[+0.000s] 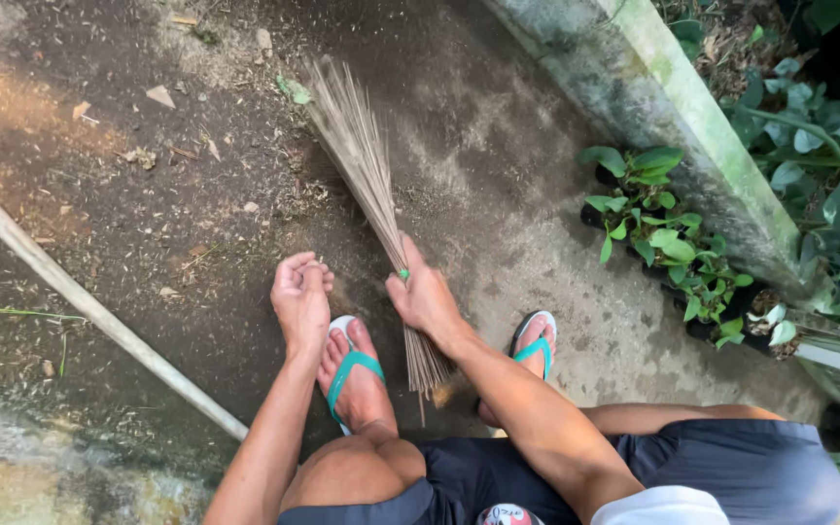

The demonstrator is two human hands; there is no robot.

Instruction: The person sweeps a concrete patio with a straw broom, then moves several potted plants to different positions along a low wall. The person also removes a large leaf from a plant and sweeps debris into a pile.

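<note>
Nearest the camera are the person's dark shorts (731, 467) and bare knees, and below them two feet in teal flip-flops (354, 374) on a damp, dirty concrete ground (498, 185). Just beyond the feet, the right hand (425, 297) is clenched around a stick broom (367, 180), a bundle of thin pale ribs, gripping it a little above its bound near end, which pokes out between the feet. The broom slants away to the far left, its loose tips spread on the ground. The left hand (300, 297) hangs just left of the broom, apart from it, palm turned up with the fingers curled loosely and holding nothing. A long pale pole (89, 306) lies diagonally across the ground at left. Scattered dry leaves (159, 95) and bits of debris lie farther out. To the right, small potted green plants (668, 243) stand in a row against a mossy concrete kerb (692, 117), with more foliage beyond it.
</note>
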